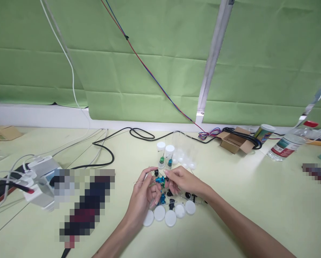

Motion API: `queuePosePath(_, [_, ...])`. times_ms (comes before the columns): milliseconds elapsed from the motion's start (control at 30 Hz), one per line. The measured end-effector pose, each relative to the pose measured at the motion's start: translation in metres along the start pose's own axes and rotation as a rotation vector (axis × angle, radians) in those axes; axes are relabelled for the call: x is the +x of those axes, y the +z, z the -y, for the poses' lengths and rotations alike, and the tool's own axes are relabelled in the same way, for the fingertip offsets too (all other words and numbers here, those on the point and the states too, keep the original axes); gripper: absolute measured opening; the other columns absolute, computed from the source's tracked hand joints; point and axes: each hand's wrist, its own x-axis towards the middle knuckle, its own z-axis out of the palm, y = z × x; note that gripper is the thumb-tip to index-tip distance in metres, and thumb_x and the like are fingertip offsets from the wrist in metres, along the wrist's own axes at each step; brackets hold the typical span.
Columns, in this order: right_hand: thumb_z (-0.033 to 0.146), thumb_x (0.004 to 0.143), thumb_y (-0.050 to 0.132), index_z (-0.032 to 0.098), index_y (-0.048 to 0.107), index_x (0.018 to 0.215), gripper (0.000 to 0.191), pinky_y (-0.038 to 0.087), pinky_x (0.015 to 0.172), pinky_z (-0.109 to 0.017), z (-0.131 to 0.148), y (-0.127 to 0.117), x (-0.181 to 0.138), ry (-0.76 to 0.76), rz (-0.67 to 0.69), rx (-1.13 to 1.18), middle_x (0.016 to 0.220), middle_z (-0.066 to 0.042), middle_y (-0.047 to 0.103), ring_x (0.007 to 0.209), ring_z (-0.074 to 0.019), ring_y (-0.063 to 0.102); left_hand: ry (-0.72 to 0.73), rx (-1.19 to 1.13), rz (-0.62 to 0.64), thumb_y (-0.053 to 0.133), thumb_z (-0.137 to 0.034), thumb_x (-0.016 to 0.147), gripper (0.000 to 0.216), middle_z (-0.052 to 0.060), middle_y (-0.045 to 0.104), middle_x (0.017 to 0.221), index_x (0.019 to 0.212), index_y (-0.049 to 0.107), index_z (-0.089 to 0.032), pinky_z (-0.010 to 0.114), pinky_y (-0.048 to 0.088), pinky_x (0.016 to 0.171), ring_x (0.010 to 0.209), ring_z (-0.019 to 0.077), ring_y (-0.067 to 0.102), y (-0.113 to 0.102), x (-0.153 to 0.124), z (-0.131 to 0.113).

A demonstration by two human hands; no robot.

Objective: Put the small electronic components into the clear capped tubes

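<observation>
A shiny blue part (160, 179) sits pinched between the left hand (143, 195) at seven o'clock and the right hand (183, 181) at three.

Green cloth (160, 53) hangs behind a pale table (257, 200), with a white ledge (42, 116) between them.

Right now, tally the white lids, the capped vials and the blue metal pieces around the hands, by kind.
Flat white round plastic lids on the pale green table: 5
Upright clear plastic vials with white caps: 2
Small shiny blue metal pieces: 2, one pinched between left hand and right hand, one below them
Total: 9
</observation>
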Motion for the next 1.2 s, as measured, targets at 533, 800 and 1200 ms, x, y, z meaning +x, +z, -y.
queuePosePath(533, [0.067, 0.086, 0.049, 0.018, 0.054, 0.075, 0.050, 0.039, 0.047, -0.021, 0.003, 0.000, 0.000, -0.041, -0.011, 0.070, 0.056, 0.002, 0.059, 0.045, -0.0099, 0.051, 0.017, -0.020, -0.012, 0.056, -0.046, 0.088, 0.028, -0.004, 0.056, 0.058, 0.101, 0.050, -0.022, 0.012, 0.026, 0.032, 0.034, 0.0062, 0.042, -0.006, 0.003, 0.004])
queuePosePath(800, [0.056, 0.079, 0.067, 0.019, 0.055, 0.092, 0.042, 0.037, 0.049, -0.021, 0.010, -0.001, -0.005, -0.071, 0.020, 0.086, 0.058, 0.005, 0.056, 0.049, -0.0094, 0.049, 0.020, -0.033, -0.028, 0.059, -0.047, 0.086, 0.030, -0.004, 0.056, 0.057, 0.099, 0.051, -0.022, 0.012, 0.028, 0.032, 0.036, 0.0059, 0.041, -0.006, 0.003, 0.003])
queuePosePath(1200, [0.061, 0.084, 0.058, 0.018, 0.057, 0.074, 0.044, 0.036, 0.046, -0.021, 0.003, -0.001, -0.002, -0.076, 0.003, 0.024, 0.058, 0.002, 0.059, 0.046, -0.0091, 0.048, -0.005, -0.045, -0.028, 0.060, -0.048, 0.085, 0.032, -0.003, 0.057, 0.058, 0.097, 0.052, -0.019, 0.012, 0.029, 0.032, 0.035, 0.0053, 0.041, -0.005, 0.004, 0.003])
